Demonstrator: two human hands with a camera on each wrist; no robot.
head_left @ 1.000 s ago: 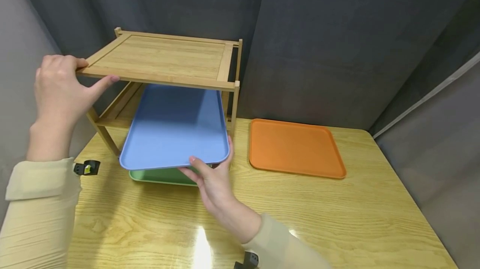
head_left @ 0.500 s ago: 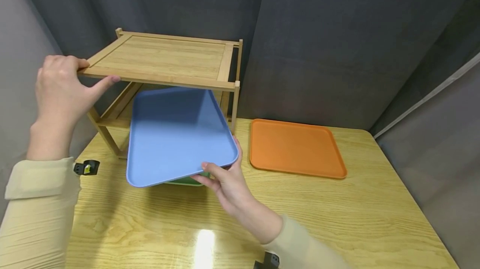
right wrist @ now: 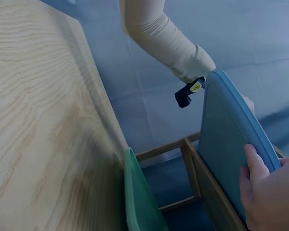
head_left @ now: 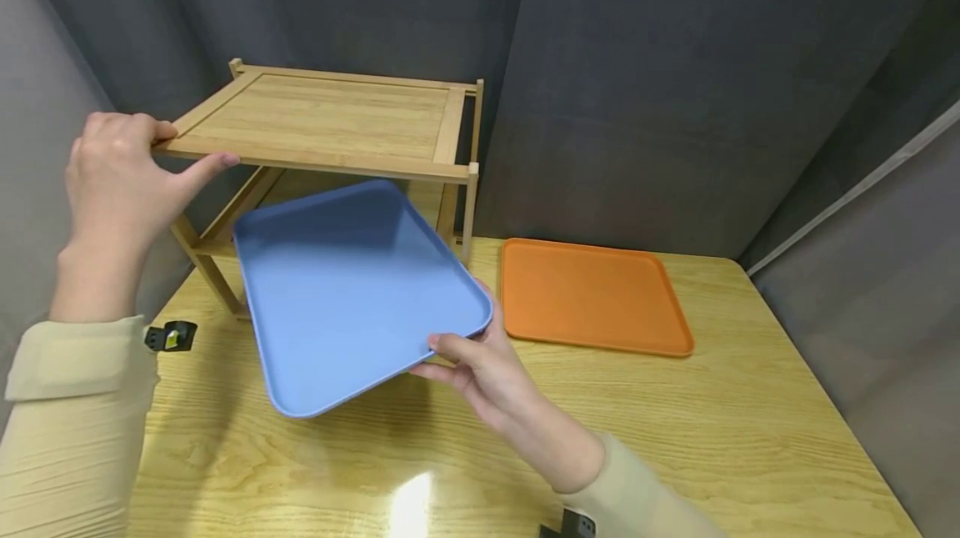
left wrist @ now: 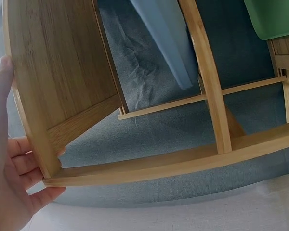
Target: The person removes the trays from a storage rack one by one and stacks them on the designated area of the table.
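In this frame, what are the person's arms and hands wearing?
Both arms wear long, loose cream-beige sleeves ending at the wrist. The left hand and right hand are bare. A small black device with a yellow mark sits at the left wrist; a black one shows at the right.

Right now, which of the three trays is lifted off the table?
The blue tray, gripped by the right hand. The orange tray lies flat on the table; the green tray sits under the rack.

Left hand (head_left: 120, 179) raised, fingers curled in a grip, thumb below. Right hand (head_left: 487, 371) reaches forward, pinching, thumb on top. Both arms in beige sleeves.
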